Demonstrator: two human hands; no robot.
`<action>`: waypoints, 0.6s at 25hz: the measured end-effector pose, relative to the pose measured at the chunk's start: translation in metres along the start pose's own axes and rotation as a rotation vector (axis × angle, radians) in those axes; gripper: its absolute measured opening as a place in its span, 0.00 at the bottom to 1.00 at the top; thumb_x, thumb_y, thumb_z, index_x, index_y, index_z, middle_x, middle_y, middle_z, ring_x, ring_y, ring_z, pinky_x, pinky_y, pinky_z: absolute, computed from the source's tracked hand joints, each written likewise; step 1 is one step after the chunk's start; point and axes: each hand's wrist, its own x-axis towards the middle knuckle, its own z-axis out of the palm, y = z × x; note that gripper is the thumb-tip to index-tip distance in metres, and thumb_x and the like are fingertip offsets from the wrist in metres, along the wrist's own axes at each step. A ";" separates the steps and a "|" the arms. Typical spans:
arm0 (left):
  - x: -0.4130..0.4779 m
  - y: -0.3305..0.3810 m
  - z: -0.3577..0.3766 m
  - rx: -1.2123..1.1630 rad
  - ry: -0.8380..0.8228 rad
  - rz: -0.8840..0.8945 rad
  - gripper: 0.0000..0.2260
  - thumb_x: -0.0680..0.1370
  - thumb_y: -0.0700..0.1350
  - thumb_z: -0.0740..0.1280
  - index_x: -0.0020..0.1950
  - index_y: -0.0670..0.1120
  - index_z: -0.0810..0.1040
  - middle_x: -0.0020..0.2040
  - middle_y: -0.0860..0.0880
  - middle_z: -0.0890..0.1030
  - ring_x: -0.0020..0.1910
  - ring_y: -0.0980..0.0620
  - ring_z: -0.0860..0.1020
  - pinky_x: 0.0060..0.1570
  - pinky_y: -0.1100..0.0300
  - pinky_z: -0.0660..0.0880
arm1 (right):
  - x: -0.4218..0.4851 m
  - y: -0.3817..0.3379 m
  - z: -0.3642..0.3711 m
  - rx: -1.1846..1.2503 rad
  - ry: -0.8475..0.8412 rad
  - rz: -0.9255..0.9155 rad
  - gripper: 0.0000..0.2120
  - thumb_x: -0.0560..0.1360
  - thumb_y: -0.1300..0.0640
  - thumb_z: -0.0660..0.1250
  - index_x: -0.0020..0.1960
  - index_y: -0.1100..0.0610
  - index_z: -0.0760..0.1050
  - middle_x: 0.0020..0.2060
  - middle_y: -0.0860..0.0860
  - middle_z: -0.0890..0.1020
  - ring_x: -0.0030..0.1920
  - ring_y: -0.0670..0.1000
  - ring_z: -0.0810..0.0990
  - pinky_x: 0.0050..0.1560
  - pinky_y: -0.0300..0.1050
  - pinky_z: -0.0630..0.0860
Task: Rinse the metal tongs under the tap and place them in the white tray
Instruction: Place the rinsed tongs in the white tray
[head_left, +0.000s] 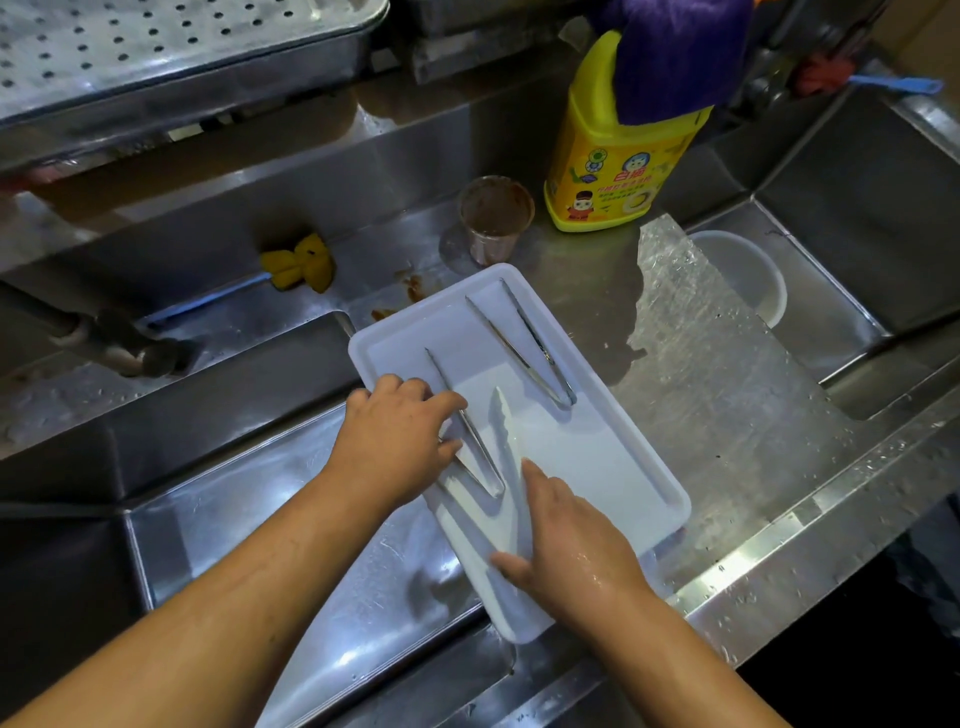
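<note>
— Tongs, counted?
— Two pairs of metal tongs plain in the white tray (613, 447): far pair (562, 397) lying free, near pair (474, 441) pinched by left hand (400, 431) fingers. Bright strip (506, 441) under right hand (571, 545); third pair or not, cannot tell. Grip of those fingers unclear too.
— Rest?
— One yellow bottle (623, 171), purple cloth (670, 57) draped over it. One stained cup (496, 218). One yellow sponge (298, 262). One white bowl (748, 275) in right basin (852, 218).
— Surface?
— Wet steel worktop (717, 395) between two basins; tray overhanging left basin (291, 519).
</note>
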 end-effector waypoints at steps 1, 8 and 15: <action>-0.001 0.000 0.001 -0.012 -0.008 0.007 0.20 0.80 0.63 0.64 0.73 0.64 0.71 0.63 0.53 0.79 0.64 0.46 0.73 0.61 0.45 0.71 | -0.004 0.003 0.001 0.004 -0.008 0.013 0.48 0.74 0.35 0.70 0.80 0.49 0.45 0.68 0.53 0.74 0.63 0.58 0.78 0.61 0.55 0.78; 0.000 -0.002 0.003 -0.042 -0.009 0.005 0.23 0.79 0.63 0.68 0.73 0.62 0.73 0.63 0.52 0.80 0.64 0.45 0.73 0.60 0.45 0.74 | -0.022 0.009 0.001 0.020 -0.018 0.033 0.50 0.72 0.29 0.67 0.82 0.49 0.45 0.67 0.51 0.78 0.63 0.56 0.79 0.62 0.53 0.78; -0.003 0.007 0.002 0.008 0.002 0.049 0.26 0.75 0.68 0.69 0.72 0.63 0.74 0.64 0.53 0.79 0.64 0.46 0.74 0.61 0.46 0.72 | 0.054 0.028 -0.067 0.084 0.444 0.020 0.26 0.78 0.42 0.68 0.73 0.49 0.71 0.61 0.55 0.77 0.58 0.59 0.78 0.51 0.53 0.77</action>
